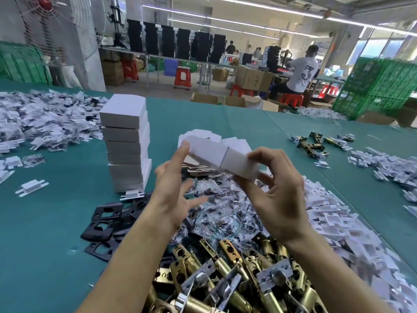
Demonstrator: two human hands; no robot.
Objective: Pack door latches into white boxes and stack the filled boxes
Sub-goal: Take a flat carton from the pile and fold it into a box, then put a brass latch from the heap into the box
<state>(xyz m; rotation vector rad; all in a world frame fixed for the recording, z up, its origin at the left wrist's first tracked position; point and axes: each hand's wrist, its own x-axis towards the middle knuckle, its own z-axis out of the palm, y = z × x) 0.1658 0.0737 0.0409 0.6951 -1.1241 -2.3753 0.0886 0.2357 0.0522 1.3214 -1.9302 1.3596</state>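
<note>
Aloft, white box (223,160), within right hand (277,195) grip

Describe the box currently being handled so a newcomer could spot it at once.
On the teal table, find the tall stack of white boxes left of centre. Just right of it, above the heap of bagged parts, the right hand pinches one white box, the left hand touching its other end. It alone is off the table, tilted.
</note>
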